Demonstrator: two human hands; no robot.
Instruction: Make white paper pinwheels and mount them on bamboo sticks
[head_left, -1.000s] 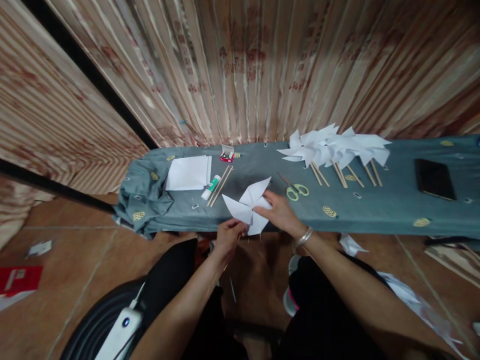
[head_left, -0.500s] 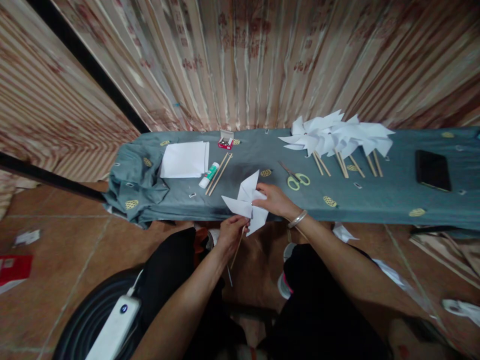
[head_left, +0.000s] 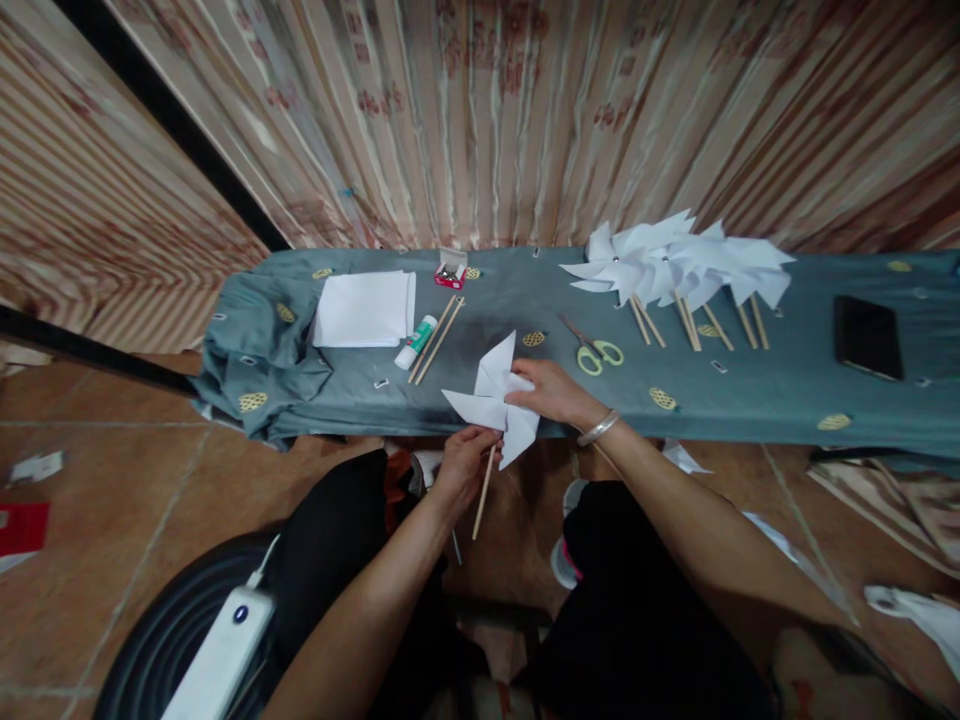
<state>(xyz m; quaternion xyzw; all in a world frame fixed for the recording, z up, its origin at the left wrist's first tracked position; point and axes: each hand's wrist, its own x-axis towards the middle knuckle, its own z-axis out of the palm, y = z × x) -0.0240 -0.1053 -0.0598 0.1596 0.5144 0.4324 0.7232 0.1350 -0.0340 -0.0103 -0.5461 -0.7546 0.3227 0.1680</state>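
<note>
Between my hands, over the table's near edge, is a white paper pinwheel [head_left: 491, 408] with a wooden stick [head_left: 484, 495] pointing down below it. My left hand [head_left: 466, 462] is closed around the top of the stick, just under the paper blades. With thumb and fingers, my right hand [head_left: 551, 390] pinches the pinwheel near its centre from the right. What lies behind the paper is hidden. Green-handled scissors [head_left: 596, 352] lie to the right of the pinwheel. To its left are two loose wooden sticks [head_left: 437, 345] and a glue stick [head_left: 416, 342].
White paper sheets [head_left: 364, 310] lie at the left of the cloth-covered table [head_left: 787, 400]. A small red box [head_left: 450, 270] with metal pieces stands at the back. Several finished pinwheels [head_left: 690, 262] overlap at the back right, left of a black phone [head_left: 868, 338]. A white power strip [head_left: 221, 655] is at lower left.
The stick under the pinwheel has swung to a steeper angle and shows more clearly. Both hands keep their hold on the pinwheel. The view has shifted slightly.
</note>
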